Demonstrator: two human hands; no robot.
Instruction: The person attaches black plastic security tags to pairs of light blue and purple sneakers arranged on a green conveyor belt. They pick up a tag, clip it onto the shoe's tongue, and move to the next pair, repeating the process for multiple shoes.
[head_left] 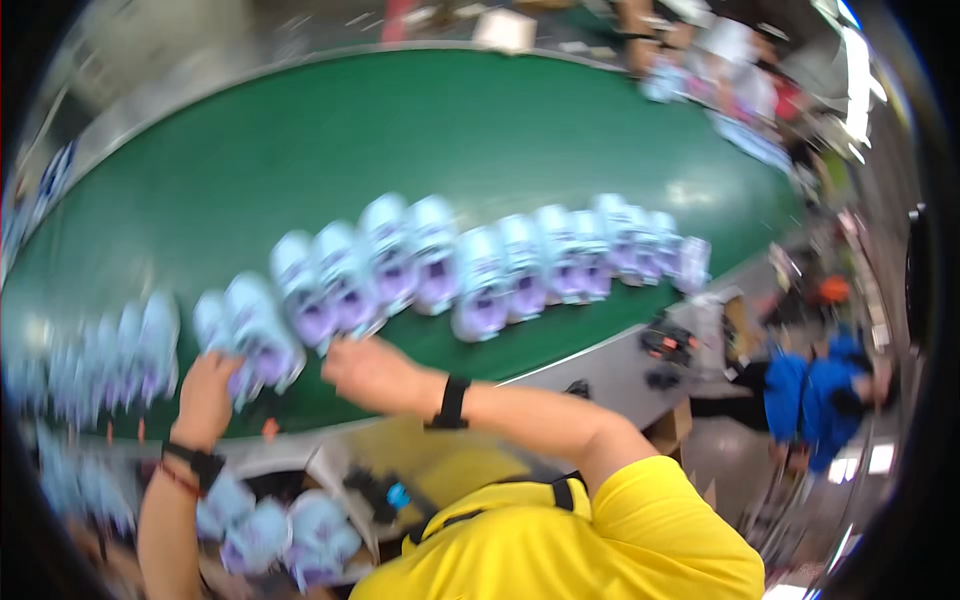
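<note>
Light blue shoes with purple insides stand in a curving row on a green belt-like surface (400, 125). My left hand (205, 395) is closed at the heel of a light blue shoe (212, 325), and its mate (262, 325) stands just to the right. Close by, my right hand (365, 375) is curled, its fingertips beside the heels of another shoe pair (322, 270). Motion blur hides whether those fingers hold anything. More shoe pairs (500, 270) continue to the right, and a tight group of shoes (120, 345) stands at the left.
Below the belt's near edge, several more shoes (290, 530) lie in a heap by my left arm. On the right, a person in blue (815, 400) is beyond a grey ledge (590, 365) with small dark items. More people (735, 70) are at the far right end.
</note>
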